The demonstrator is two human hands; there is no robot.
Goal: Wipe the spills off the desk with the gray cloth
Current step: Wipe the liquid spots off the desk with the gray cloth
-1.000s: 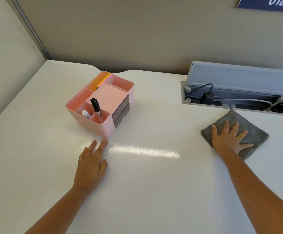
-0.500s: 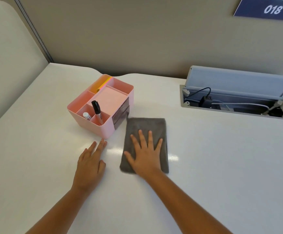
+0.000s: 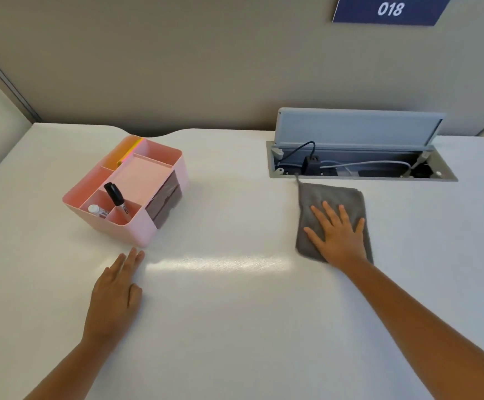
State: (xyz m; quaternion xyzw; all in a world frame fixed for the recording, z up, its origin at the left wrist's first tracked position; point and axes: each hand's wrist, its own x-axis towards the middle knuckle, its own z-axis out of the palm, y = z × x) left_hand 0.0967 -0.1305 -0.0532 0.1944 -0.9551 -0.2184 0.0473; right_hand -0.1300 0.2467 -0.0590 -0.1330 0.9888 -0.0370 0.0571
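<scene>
The gray cloth (image 3: 321,197) lies folded on the white desk (image 3: 235,327), right of centre, just in front of the cable box. My right hand (image 3: 337,235) presses flat on the cloth's near half, fingers spread. My left hand (image 3: 114,295) rests palm down on the bare desk, just in front of the pink organizer, holding nothing. I cannot make out any spill on the desk; only a bright strip of glare (image 3: 220,264) shows between my hands.
A pink desk organizer (image 3: 137,235) with a black marker (image 3: 115,196) stands at the left. A recessed cable box (image 3: 362,178) with its gray lid (image 3: 356,128) raised sits at the back right. Partition walls close the back and the left.
My right hand slid the cloth from the right side to beside the organizer, then back to the right, in front of the cable box. My left hand has stayed in place.
</scene>
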